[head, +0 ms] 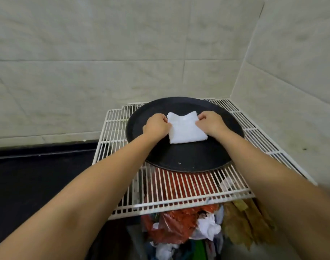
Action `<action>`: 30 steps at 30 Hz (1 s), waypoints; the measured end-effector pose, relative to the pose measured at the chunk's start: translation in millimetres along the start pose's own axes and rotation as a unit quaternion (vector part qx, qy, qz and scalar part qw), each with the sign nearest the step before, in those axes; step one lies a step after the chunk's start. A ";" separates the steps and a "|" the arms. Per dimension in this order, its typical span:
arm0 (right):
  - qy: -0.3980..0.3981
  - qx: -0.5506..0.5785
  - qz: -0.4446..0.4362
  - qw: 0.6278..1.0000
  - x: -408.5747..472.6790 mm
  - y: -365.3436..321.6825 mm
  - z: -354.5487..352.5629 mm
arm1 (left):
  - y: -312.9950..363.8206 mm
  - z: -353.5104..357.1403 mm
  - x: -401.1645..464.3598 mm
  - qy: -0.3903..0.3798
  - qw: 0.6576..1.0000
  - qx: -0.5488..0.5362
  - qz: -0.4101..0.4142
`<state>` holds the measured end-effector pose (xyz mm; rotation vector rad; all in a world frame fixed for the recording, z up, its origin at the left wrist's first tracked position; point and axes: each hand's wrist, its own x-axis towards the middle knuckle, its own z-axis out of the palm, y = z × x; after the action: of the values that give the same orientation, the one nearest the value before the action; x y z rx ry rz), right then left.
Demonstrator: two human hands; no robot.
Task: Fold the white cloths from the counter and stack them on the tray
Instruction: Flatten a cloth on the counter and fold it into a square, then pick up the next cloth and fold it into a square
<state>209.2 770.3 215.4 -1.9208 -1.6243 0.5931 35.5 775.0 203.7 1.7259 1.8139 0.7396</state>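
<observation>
Head view: a folded white cloth [186,129] lies on the round black tray [188,158], toward its 12 o'clock side. The left hand [156,126] pinches its 9 o'clock edge, the right hand [210,122] its 3 o'clock edge. The tray rests on a white wire rack [179,192].

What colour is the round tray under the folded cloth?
The tray is black, seen best in the head view.
</observation>
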 end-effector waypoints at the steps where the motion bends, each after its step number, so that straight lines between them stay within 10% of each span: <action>1: 0.001 -0.030 -0.005 1.000 1.8 1.9 2.9 | -0.3 2.9 -0.4 0.007 0.999 0.033 -0.006; 16: 0.026 -0.165 -0.142 0.976 -47.1 -82.4 22.1 | -51.5 -76.2 -51.5 0.123 0.990 0.026 0.060; 30: -0.168 -0.062 -0.463 0.868 -348.3 -315.7 319.6 | -363.9 -321.6 -359.3 0.243 0.935 0.190 -0.176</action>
<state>-292.1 505.0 177.6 -0.8964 -2.5657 0.4128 -431.5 392.5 178.9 1.4428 2.6693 0.7411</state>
